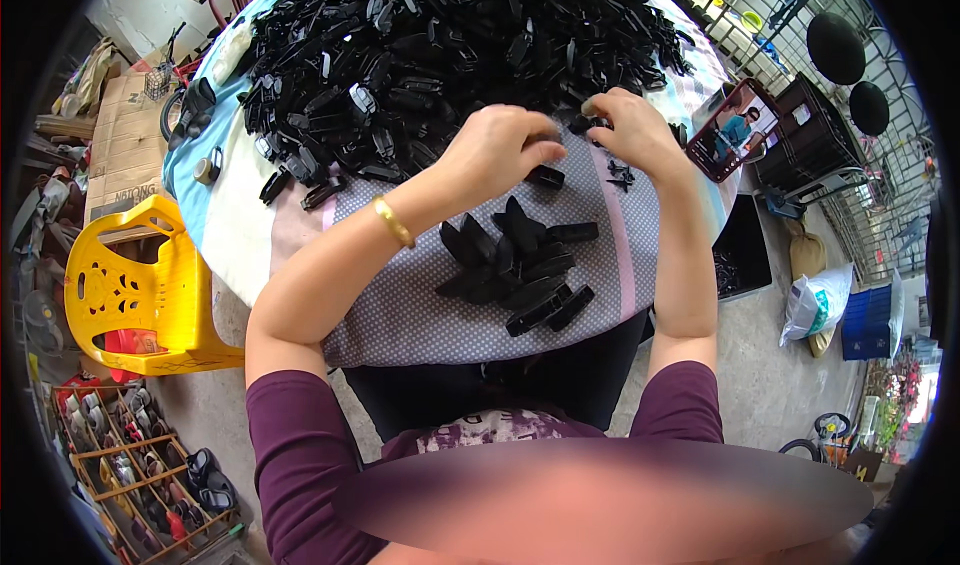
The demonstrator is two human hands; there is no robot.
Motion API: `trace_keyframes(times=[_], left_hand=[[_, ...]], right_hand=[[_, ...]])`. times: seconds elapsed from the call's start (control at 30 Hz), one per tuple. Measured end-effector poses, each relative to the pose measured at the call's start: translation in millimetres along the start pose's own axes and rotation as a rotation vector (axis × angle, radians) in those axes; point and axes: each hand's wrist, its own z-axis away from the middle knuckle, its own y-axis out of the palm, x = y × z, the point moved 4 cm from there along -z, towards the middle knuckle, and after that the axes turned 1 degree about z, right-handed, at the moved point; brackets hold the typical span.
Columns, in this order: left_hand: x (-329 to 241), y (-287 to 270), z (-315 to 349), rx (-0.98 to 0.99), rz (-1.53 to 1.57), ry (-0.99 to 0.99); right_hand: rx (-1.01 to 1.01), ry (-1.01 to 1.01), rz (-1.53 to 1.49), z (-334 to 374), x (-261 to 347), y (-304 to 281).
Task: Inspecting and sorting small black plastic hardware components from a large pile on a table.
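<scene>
My left hand (500,148), a gold bangle on its wrist, hovers over the near edge of a big heap of black plastic buckle-like pieces (400,75). Its fingertips are smeared by motion, so whether it grips anything does not show. Just below it, a single black piece (545,177) lies on the cloth. To its right, my right hand (632,130) has thumb and fingers closed on a small black plastic piece (580,123). Small black bits (620,175) lie beneath that hand. Nearer me sits a smaller pile of long black pieces (515,265).
A patterned cloth covers the round table (400,315). A phone (735,130) with a lit screen stands at its right edge, beside a dark crate (805,130). On the left are a yellow plastic chair (140,285) and a shoe rack (125,465). A white sack (817,303) rests on the floor at right.
</scene>
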Motion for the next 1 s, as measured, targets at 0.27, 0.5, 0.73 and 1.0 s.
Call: trace_keyframes(times=[0.27, 0.5, 0.73, 1.0], left_hand=[[23, 32, -21, 0.015, -0.413, -0.001], [23, -17, 8, -0.135, 0.099, -0.132], [24, -28, 32, -0.248, 0.784, -0.188], [37, -29, 36, -0.353, 0.938, -0.195]], right_hand=[[0.287, 0.162, 0.184, 4, -9, -1], [0.056, -0.073, -1.022, 2, 39, -3], [-0.082, 0.017, -1.394, 6, 70, 18], [-0.013, -0.006, -1.327, 10, 81, 25]])
